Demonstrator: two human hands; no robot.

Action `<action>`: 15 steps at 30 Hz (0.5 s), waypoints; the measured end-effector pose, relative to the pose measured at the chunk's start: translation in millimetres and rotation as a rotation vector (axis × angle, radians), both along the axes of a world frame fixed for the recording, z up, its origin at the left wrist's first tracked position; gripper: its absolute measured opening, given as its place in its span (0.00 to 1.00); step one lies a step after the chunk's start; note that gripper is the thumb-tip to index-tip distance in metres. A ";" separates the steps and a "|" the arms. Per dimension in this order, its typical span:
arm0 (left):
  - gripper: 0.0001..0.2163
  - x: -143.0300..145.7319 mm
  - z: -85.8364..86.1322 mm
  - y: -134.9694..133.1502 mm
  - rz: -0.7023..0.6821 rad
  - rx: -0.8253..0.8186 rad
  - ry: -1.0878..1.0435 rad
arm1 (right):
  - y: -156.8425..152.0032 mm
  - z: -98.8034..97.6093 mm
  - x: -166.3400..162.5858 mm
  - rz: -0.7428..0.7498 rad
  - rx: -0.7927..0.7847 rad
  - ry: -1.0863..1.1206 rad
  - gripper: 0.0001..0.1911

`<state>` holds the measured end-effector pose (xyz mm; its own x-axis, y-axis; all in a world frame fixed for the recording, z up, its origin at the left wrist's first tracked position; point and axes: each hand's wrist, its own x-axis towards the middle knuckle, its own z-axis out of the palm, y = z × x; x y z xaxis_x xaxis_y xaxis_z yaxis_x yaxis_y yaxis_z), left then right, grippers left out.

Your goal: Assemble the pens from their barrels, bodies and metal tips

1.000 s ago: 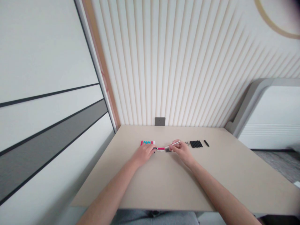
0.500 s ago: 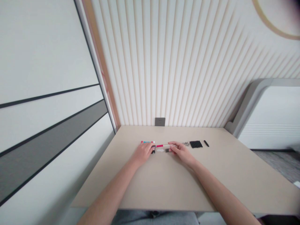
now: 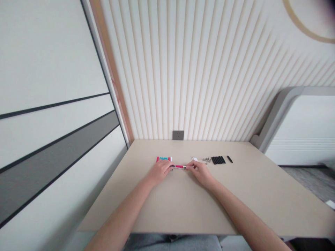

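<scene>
1 red-banded pen (image 3: 179, 166) was over the worktop (image 3: 178, 205); left hand (image 3: 159, 171) held one end in its grip, right hand (image 3: 201, 173) pinched the other; to the right lay small grey pieces (image 3: 206, 160), too tiny to count, about 7 black tubes (image 3: 218, 160) in a row, 1 black piece (image 3: 229, 159) apart; coloured pieces (image 3: 164, 158) beyond left hand, partly hidden, count unclear

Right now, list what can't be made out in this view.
- Head view: the red pen's ends, covered by the left hand and right hand.
- Head view: the coloured row's near part, behind the left hand.
- Head view: grey bits, too small to identify.
- Head view: wall ring, cut off by the edges.
</scene>
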<state>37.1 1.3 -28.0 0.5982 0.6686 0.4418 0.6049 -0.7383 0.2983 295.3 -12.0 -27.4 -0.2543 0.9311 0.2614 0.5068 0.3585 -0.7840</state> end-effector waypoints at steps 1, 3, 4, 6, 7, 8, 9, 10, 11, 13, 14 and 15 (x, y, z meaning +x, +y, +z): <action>0.09 -0.7 0.2 -0.1 -0.008 0.001 -0.001 | -0.8 0.9 0.3 0.006 0.010 -0.010 0.11; 0.09 -1.6 0.8 -0.7 -0.021 0.010 -0.007 | -2.0 2.0 0.9 0.021 0.026 -0.027 0.10; 0.09 -1.7 0.9 -1.0 -0.027 0.015 -0.010 | -2.3 2.4 1.2 0.028 0.035 -0.038 0.11; 0.10 -1.3 1.0 -1.6 -0.033 0.025 -0.017 | -2.4 2.9 1.3 0.040 0.058 -0.071 0.11; 0.10 -0.9 0.9 -1.8 -0.033 0.029 -0.020 | -2.5 3.1 1.1 0.043 0.070 -0.094 0.12; 0.10 -0.5 0.7 -1.9 -0.033 0.032 -0.023 | -2.5 3.4 0.6 0.043 0.083 -0.119 0.12; 0.10 -0.1 0.4 -1.9 -0.032 0.033 -0.026 | -2.6 3.6 -0.1 0.043 0.095 -0.143 0.13; 0.10 0.2 0.0 -1.7 -0.030 0.033 -0.031 | -2.8 3.7 -1.0 0.043 0.108 -0.164 0.14; 0.10 0.3 -0.4 -1.5 -0.027 0.031 -0.036 | -3.1 3.7 -2.0 0.045 0.121 -0.180 0.15; 0.09 0.2 -1.4 -0.7 -0.020 0.022 -0.044 | -3.4 3.1 -3.9 0.055 0.148 -0.192 0.16; 0.09 0.0 -1.9 -0.3 -0.016 0.015 -0.044 | -3.4 2.5 -4.5 0.064 0.161 -0.192 0.16; 0.09 -0.2 -2.1 0.0 -0.014 0.009 -0.041 | -3.3 1.8 -4.9 0.072 0.173 -0.189 0.15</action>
